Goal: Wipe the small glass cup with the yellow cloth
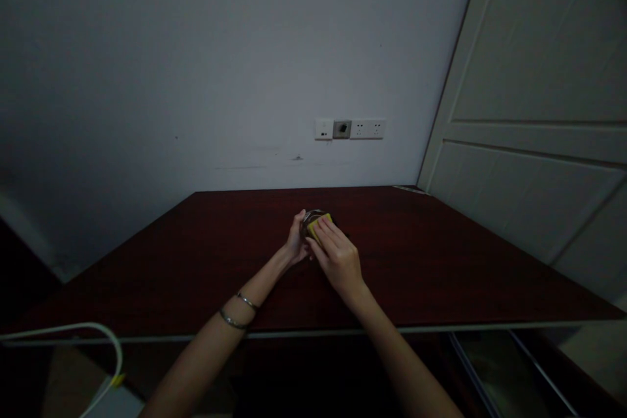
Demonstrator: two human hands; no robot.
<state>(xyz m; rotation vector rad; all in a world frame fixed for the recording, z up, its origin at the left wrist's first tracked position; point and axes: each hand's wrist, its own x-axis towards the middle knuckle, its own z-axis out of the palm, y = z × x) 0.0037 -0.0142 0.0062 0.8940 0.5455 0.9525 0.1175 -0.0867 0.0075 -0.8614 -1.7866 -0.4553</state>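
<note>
My left hand (296, 241) is closed around the side of a small, dark, shiny round object (307, 217), perhaps a bowl or an ashtray; its exact kind does not show. In my right hand (339, 257) is a yellow sponge (320, 225), pressed flat under the fingertips against that round object. Both hands are together above the middle of the dark red table (220, 241). Most of the round object is covered by the sponge and my fingers. Two metal bangles (233, 320) circle my left forearm.
A wall with a row of sockets (349, 129) rises behind the table. To the right stands a white panelled door (529, 144). A white cable (98, 326) loops over the table's front left edge. Below the front right edge is an open drawer-like space (509, 366).
</note>
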